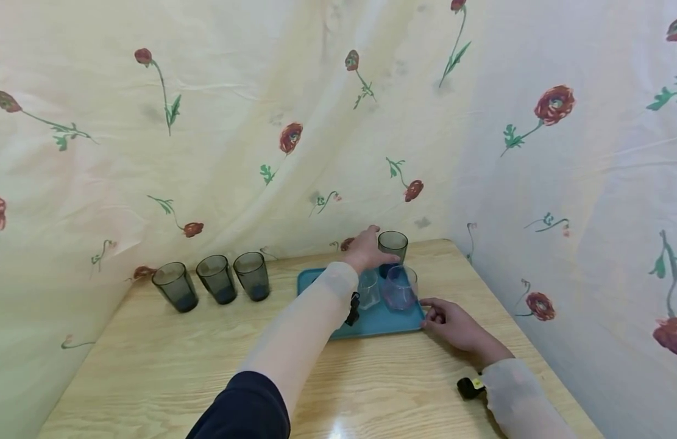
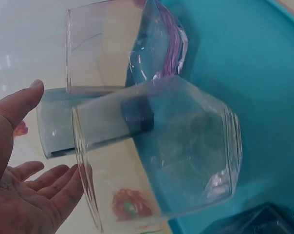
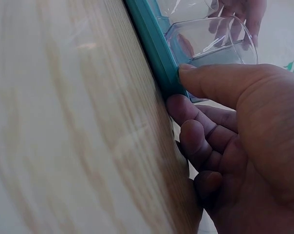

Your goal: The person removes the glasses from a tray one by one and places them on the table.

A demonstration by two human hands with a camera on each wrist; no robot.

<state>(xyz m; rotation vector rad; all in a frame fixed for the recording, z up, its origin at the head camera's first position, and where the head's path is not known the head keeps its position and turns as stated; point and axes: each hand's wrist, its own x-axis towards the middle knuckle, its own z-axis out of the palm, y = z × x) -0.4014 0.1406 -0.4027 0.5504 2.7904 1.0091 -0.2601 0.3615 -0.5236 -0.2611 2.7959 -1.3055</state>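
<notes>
My left hand [image 1: 365, 251] reaches over the blue tray [image 1: 371, 329], its thumb and fingers spread at a smoky grey glass [image 1: 393, 242] near the tray's back edge. In the left wrist view, the fingers are not closed round that grey glass [image 2: 54, 117]. In front of it on the tray stand a clear faceted glass [image 1: 369, 294] and a clear, pink-tinted glass [image 1: 402, 294]. My right hand [image 1: 453, 326] pinches the tray's front right corner, thumb on the rim [image 3: 152, 48] and forefinger below. The left forearm hides part of the tray.
Toward the table's back left stand three more smoky grey glasses, the left one [image 1: 175, 288], the middle one [image 1: 216, 280] and the right one [image 1: 252, 277]. A flowered cloth [image 1: 234, 152] hangs behind the wooden table [image 1: 206, 360] and along its sides.
</notes>
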